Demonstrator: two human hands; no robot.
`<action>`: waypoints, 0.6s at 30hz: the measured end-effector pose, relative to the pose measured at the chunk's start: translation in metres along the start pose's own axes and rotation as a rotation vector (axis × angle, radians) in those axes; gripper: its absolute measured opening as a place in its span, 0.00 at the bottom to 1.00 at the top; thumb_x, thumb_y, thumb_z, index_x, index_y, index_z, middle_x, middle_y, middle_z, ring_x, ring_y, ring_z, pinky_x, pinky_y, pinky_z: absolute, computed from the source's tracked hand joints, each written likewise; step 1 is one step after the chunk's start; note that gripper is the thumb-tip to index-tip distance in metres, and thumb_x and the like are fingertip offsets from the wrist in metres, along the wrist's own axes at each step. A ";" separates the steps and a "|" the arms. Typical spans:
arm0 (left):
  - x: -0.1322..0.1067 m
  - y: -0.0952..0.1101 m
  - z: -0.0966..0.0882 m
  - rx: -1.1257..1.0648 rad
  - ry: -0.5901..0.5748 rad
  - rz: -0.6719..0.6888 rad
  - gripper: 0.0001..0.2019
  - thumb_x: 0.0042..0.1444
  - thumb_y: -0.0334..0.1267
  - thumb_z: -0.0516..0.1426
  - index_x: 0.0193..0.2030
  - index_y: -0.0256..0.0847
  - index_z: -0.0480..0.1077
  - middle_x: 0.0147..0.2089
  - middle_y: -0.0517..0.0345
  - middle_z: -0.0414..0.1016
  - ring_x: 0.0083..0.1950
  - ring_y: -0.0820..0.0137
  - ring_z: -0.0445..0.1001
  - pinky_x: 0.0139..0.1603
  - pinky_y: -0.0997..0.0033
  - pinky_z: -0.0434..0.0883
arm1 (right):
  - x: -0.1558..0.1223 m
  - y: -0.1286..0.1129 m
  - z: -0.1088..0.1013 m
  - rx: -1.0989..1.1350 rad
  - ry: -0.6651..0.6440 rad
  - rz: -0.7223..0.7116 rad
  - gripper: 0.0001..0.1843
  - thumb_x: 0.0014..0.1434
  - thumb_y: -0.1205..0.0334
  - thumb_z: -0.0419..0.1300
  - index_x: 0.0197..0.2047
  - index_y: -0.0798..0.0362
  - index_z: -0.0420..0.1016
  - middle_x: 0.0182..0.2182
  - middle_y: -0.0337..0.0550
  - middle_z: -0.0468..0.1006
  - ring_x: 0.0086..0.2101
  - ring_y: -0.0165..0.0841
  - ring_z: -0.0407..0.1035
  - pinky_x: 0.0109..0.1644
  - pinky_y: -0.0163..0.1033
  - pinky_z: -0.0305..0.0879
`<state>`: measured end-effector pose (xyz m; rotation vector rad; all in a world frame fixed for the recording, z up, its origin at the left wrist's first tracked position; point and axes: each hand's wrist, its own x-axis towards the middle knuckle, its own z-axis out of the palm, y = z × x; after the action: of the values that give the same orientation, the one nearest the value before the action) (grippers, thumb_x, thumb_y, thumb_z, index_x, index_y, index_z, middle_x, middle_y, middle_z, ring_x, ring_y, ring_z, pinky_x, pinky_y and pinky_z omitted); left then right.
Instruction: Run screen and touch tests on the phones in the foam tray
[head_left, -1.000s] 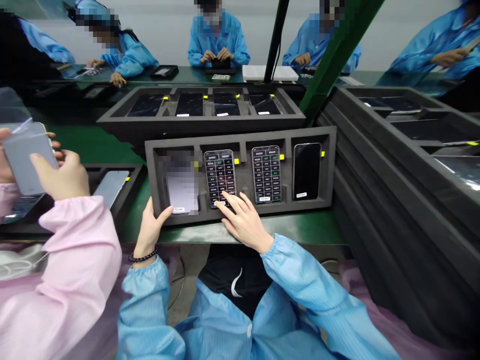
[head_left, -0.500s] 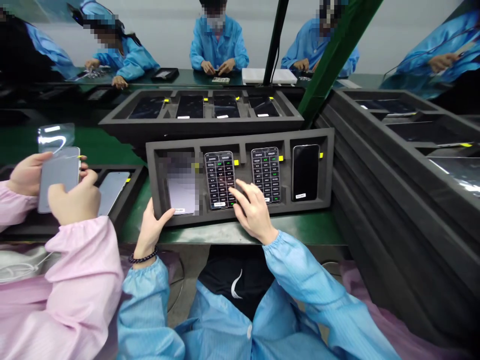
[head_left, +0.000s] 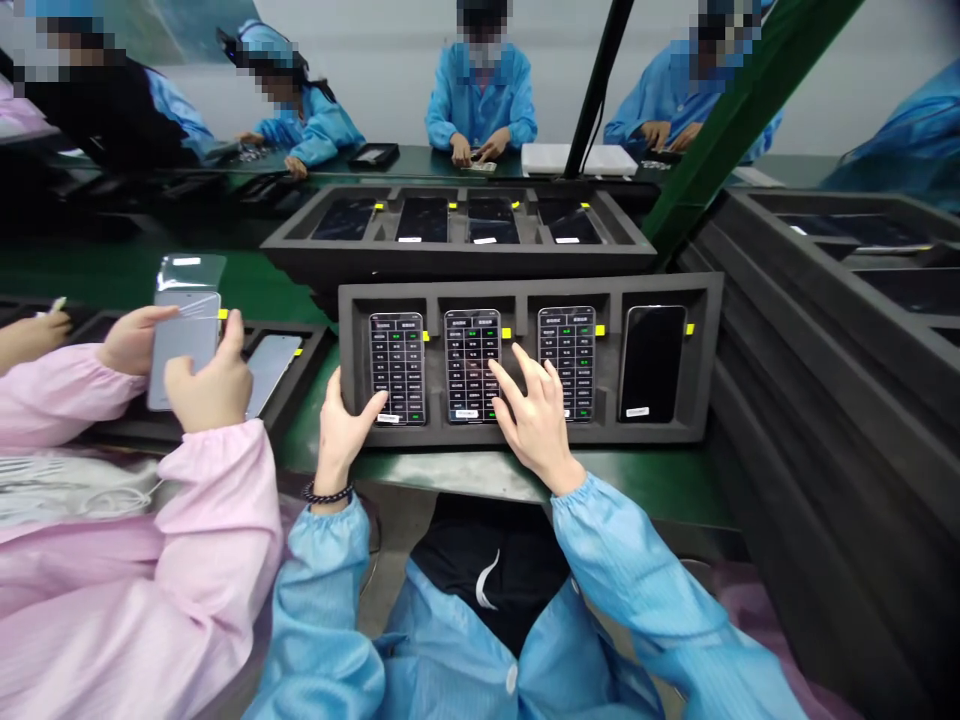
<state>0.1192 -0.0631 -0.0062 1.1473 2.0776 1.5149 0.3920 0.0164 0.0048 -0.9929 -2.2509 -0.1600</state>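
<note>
A dark foam tray [head_left: 525, 292] stands in front of me with phones in its slots. Three of them are lit with a grid menu: the left phone [head_left: 397, 366], the middle phone [head_left: 471, 362] and the third phone [head_left: 568, 360]. The rightmost phone [head_left: 652, 362] is dark. My left hand [head_left: 341, 432] grips the tray's near left corner, thumb resting by the left phone's lower edge. My right hand [head_left: 534, 415] hovers with fingers spread between the middle and third phones, index fingertip at the middle phone's right side.
A second foam tray [head_left: 457, 250] with dark phones lies behind. More trays [head_left: 825, 290] are stacked at the right. At my left, a person in a pink sleeve [head_left: 195, 470] holds a grey phone [head_left: 181, 345] over another tray. Several people in blue work across the green belt.
The view has shifted, so the tray sits further right. My right hand moved from the second phone's lower edge up and right, between the second and third phones. The leftmost phone now shows a grid menu.
</note>
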 end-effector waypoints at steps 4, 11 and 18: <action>0.009 0.043 0.017 0.263 0.122 -0.061 0.56 0.43 0.57 0.70 0.74 0.35 0.52 0.71 0.32 0.62 0.72 0.40 0.63 0.72 0.40 0.61 | -0.002 0.001 0.000 0.033 0.043 -0.020 0.25 0.73 0.60 0.50 0.70 0.52 0.63 0.70 0.55 0.61 0.66 0.44 0.59 0.73 0.57 0.52; 0.019 0.039 0.008 -0.076 0.082 -0.182 0.45 0.54 0.62 0.62 0.72 0.38 0.57 0.69 0.39 0.66 0.72 0.48 0.63 0.74 0.48 0.59 | -0.020 0.010 -0.013 0.144 0.174 0.021 0.23 0.71 0.63 0.52 0.67 0.52 0.64 0.66 0.56 0.66 0.64 0.44 0.61 0.68 0.53 0.60; 0.091 0.045 -0.003 -0.569 -0.251 -0.315 0.40 0.66 0.64 0.35 0.52 0.32 0.76 0.48 0.42 0.82 0.52 0.58 0.81 0.48 0.65 0.77 | -0.055 0.043 -0.033 0.114 0.309 0.236 0.22 0.69 0.55 0.54 0.62 0.54 0.73 0.60 0.58 0.74 0.59 0.53 0.69 0.63 0.62 0.61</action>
<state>0.0791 0.0092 0.0526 0.7105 1.4389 1.5611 0.4655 0.0013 -0.0100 -1.0829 -1.8293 -0.0739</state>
